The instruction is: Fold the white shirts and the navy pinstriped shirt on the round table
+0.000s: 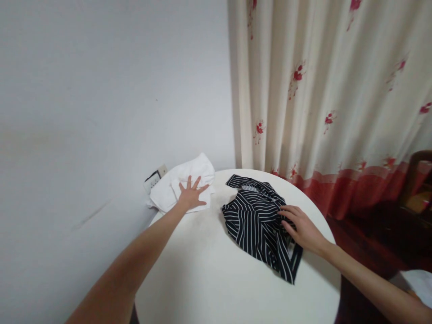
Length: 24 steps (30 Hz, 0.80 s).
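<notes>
Nearest to me, both bare forearms run up from the lower edge of the view over the round white bench (pixel 209 274), the left one from the lower left, the right one from the lower right.

My right hand (pixel 302 227) lies on the right side of the striped top (pixel 251 220), palm down. Its fingers (pixel 286 211) are close together and bent down onto the fabric. I cannot tell whether they pinch a fold or only press on it. The top is black with thin white stripes. It lies crumpled on the right half of the bench, with one end trailing toward the near right edge and the other reaching toward the far edge.

Farther off, my left hand (pixel 192 195) rests flat on the white cloth (pixel 175 189). The fingers (pixel 189 182) are spread wide and point away from me, and they grip nothing. The cloth is folded in loose layers at the far left edge of the bench, partly hanging over it. It lies apart from the striped top, with bare bench between them.

Just behind the white cloth, a small pale fitting (pixel 155 177) shows on the wall (pixel 101 90), partly hidden by the cloth. The wall is plain and light. To its right hangs a cream curtain (pixel 320 90) with red flowers and a red band at the bottom, falling behind the far edge of the bench. At the far right a dark wooden chair (pixel 418 180) shows in part.
</notes>
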{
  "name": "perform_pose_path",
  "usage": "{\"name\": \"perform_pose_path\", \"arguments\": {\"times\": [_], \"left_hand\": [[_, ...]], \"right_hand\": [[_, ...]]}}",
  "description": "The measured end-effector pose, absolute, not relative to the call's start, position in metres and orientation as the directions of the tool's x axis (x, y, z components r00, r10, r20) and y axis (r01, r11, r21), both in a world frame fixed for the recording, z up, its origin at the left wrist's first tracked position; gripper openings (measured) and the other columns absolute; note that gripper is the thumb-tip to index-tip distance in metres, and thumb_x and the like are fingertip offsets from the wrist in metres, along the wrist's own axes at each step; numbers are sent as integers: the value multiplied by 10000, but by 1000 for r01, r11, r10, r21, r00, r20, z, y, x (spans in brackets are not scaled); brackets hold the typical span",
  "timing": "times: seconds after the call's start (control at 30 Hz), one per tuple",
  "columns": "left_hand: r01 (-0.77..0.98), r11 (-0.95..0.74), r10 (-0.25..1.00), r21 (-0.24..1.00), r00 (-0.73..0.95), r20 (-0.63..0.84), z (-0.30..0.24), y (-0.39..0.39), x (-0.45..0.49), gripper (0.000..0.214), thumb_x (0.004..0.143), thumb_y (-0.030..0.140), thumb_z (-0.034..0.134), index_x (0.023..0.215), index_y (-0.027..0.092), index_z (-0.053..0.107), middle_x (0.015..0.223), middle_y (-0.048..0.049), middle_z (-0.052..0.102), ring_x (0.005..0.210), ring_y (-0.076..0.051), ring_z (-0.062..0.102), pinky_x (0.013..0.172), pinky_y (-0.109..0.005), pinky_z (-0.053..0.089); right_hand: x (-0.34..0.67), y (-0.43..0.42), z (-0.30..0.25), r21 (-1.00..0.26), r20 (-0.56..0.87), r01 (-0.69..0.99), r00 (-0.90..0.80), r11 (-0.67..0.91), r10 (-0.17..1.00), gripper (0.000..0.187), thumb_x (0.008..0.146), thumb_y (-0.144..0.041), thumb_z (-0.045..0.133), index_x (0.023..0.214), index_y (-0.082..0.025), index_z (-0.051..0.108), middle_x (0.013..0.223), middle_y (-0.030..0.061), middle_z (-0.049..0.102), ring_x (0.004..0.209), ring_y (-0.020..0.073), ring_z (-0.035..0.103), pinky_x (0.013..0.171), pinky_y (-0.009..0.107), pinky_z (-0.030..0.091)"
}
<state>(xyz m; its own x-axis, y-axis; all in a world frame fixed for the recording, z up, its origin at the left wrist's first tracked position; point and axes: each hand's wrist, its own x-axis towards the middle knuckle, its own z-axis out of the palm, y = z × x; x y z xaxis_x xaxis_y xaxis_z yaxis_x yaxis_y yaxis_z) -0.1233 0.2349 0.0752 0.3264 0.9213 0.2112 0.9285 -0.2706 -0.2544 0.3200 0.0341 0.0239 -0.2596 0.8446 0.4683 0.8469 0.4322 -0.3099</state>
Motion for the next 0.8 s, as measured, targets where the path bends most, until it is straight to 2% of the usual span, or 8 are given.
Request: {"name": "perform_pose_path", "arguments": {"times": [0.13,0.2,0.3,0.4,0.53,0.63,0.7,0.8], "left_hand": [[965,-165,928,-205,222,300,47,244,-129,835,793,556,716,1535,424,356,1697,-3,2,1483,-508,-152,1068,-806,118],[976,-135,926,-172,187,329,40,249,-128,819,809,539,702,1539,416,353,1698,0,-11,1484,-510,-146,1069,-804,132],[981,-122,929,-148,165,331,40,252,-124,791,826,518,689,1538,402,366,1698,-7,-7,1485,-510,-143,1061,-816,119],[983,-142,936,-120,173,306,47,250,-119,759,831,506,680,1526,379,405,1698,-29,32,1479,-529,-133,1065,-821,81],[969,-213,915,-124,242,323,61,229,-104,603,885,417,624,1468,311,515,1687,-90,115,1488,-538,-22,1113,-771,88],[941,-317,839,-117,336,428,74,191,-76,507,937,286,533,1442,240,542,1656,-117,231,1522,-447,58,1177,-688,108],[869,-489,756,-75,465,461,81,151,-51,468,960,236,476,1420,206,554,1597,-123,366,1528,-362,157,1219,-613,124],[607,-792,591,65,737,327,81,77,-14,478,976,327,506,1451,275,507,1488,-78,526,1441,-280,389,1226,-547,226]], "right_hand": [[344,54,14,-294,362,841,-343,455,867,428,969,-411,508,1327,-221,646,1529,98,474,1435,296,358,1187,518,302],[347,54,6,-307,285,830,-386,465,877,469,972,-455,502,1368,-234,620,1563,90,436,1456,293,336,1193,514,291],[346,51,-6,-304,223,849,-378,433,899,505,992,-480,450,1405,-225,590,1551,101,454,1445,288,366,1187,517,296],[342,45,-12,-299,225,872,-331,388,916,505,1000,-472,424,1410,-225,584,1539,104,471,1421,287,406,1172,523,316],[339,30,-10,-294,232,886,-298,358,926,498,1002,-468,424,1404,-225,589,1522,109,492,1360,296,472,1137,528,363],[335,15,-7,-280,241,898,-277,340,930,512,996,-454,449,1427,-201,562,1513,112,502,1322,297,500,1134,518,375],[330,4,-6,-275,247,902,-270,334,931,528,984,-425,482,1454,-189,527,1497,120,519,1300,299,515,1125,515,390],[323,-14,0,-282,231,901,-269,329,935,535,955,-368,527,1462,-199,509,1461,126,554,1257,303,542,1083,505,438]]}}
